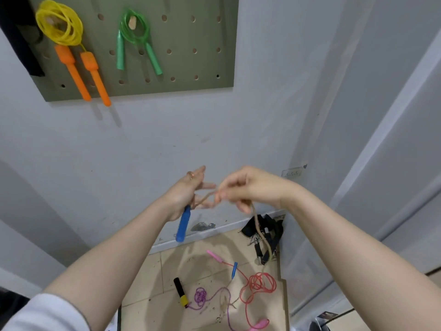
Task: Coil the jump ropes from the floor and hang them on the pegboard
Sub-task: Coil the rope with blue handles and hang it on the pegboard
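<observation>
Going left to right: the yellow rope (59, 22) with orange handles hangs coiled on the pegboard (186, 56), and the green rope (134, 27) hangs on a wooden peg next to it, so two look done already.

Lower down, the left hand (188, 192) has the blue handle (183, 223) hanging below the palm, fingers mostly straight and spread. I'd guess the hand is acting as a spool so the tan rope (259, 228) can loop around it. The right hand (243, 187) pinches that rope just beside the left fingertips, fingers curled round it, feeding the next loop across. The rest of the tan rope drops from the right hand down toward the floor (167, 271), where its other blue handle (234, 269) seems to lie.

Still on the floor: a purple rope (202, 296) with a black and yellow handle, a red rope (261, 283) with pink handles, both loose and tangled near each other. Some dark gear (265, 235) sits in the corner; can't tell what it is.

No readable brands or writing anywhere.
</observation>
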`<state>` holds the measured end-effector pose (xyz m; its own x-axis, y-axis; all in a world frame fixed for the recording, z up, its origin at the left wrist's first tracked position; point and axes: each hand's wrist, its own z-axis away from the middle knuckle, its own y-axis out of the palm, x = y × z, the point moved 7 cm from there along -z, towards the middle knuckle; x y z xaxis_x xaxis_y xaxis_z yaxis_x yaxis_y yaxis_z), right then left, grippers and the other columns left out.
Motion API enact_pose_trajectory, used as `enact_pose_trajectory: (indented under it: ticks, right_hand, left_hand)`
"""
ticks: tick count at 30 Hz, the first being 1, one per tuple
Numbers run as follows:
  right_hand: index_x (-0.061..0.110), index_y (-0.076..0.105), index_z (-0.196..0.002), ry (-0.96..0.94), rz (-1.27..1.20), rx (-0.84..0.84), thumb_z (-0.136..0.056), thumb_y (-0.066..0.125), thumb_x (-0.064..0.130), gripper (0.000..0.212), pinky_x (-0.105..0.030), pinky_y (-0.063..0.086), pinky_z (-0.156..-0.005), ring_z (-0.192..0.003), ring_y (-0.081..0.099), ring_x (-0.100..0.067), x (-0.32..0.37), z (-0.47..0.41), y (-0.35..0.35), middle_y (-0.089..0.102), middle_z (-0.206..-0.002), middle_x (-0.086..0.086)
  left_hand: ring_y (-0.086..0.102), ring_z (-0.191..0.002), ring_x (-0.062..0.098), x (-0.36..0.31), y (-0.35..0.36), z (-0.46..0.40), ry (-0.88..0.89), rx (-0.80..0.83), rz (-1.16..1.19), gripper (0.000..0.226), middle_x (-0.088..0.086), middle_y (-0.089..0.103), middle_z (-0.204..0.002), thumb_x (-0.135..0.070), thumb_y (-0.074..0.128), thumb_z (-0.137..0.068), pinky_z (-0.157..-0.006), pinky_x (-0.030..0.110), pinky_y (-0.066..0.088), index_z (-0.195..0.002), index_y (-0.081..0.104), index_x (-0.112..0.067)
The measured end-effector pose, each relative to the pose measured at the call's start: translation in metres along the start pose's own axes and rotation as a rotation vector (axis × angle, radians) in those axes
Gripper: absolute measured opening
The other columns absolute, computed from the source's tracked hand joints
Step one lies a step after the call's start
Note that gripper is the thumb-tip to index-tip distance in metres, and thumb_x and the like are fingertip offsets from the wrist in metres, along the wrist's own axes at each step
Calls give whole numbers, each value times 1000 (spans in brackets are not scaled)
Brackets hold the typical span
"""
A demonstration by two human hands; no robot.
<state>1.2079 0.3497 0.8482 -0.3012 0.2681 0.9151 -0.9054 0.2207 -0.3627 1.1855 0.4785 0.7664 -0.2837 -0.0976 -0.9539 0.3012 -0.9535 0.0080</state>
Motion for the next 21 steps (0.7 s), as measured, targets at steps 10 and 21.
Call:
enact_pose_trajectory:
  ticks: [10,21]
  right_hand:
    - [-3,60,-91,42,-41,-311,-98,40,26,37,-25,43,-62,-63,52,-15,-41,-19,-10,55,-68,-13]
    - [9,63,-86,75,-307,233,-91,51,9,13,-12,33,-35,-35,44,-4,-16,-12,25,48,-49,6]
  left_hand:
    - [59,-37,10,-74,76,59,89,703,398,76,16,72,-94,-69,27,-77,-48,23,53,-122,61,-18]
    - [59,-108,30,-1,-34,20,-61,-67,69,73,18,53,-129,-62,14,-92,-88,30,43,-147,23,-14]
